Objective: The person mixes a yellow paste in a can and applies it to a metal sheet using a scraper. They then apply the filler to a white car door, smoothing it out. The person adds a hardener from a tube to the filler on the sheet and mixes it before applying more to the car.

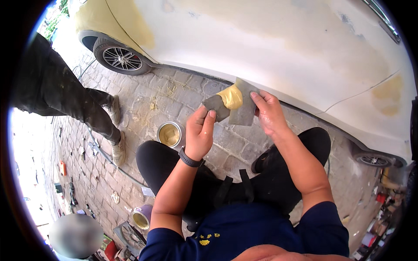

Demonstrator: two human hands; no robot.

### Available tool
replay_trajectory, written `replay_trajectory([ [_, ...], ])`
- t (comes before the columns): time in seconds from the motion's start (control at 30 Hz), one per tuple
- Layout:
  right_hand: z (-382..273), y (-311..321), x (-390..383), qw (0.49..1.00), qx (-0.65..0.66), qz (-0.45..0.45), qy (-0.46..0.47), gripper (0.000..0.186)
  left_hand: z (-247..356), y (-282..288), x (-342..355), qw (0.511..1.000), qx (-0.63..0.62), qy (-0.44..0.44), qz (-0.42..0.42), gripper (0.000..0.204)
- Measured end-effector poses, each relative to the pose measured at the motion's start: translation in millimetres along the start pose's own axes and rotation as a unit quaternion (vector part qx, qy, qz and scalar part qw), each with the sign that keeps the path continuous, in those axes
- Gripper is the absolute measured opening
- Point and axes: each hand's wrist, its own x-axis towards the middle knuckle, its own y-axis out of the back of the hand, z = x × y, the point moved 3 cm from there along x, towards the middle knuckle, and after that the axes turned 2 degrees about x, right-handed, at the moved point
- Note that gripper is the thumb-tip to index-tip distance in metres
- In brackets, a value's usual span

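My left hand [203, 130] pinches a small dark grey spreader [214, 104] between thumb and fingers. In my right hand [269, 114] is a wider grey spreader [245, 114], gripped by its right edge. A thick dollop of yellow body filler [232, 96] lies where the two spreaders meet. Both hands are above my knees, in front of the car's side. An open can [170, 135] with a yellowish paste inside stands on the paving just left of my left hand. The car body [261, 39] is whitish with yellow filler patches.
A co-worker's legs [82, 95] stand at the left, near the front wheel [119, 58]. A hose [106, 157] runs over the paving. A second can [141, 217] sits lower left, with tools [72, 193] scattered farther left. Boxes and clutter [370, 237] lie at the lower right.
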Motion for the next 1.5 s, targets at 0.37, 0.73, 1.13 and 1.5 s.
replay_trajectory([
  [0.37, -37.7, 2.0, -9.6, 0.972, -0.075, -0.048, 0.218, 0.02, 17.3, -20.0, -13.2, 0.97, 0.227, -0.023, -0.085, 0.021],
  [0.73, -62.6, -5.8, -42.9, 0.897, -0.256, -0.113, 0.343, 0.021, 3.2, -16.8, -4.1, 0.972, -0.181, 0.146, -0.005, 0.015],
  [1.13, -42.2, 23.0, -8.4, 0.955, -0.204, -0.013, 0.215, 0.017, -12.3, 14.1, 11.1, 0.964, -0.188, 0.149, 0.116, 0.023],
  [1.5, -11.3, -44.5, -50.4, 0.679, -0.503, -0.135, 0.518, 0.043, -13.9, 6.4, 3.2, 0.96, -0.202, 0.167, 0.095, 0.015],
])
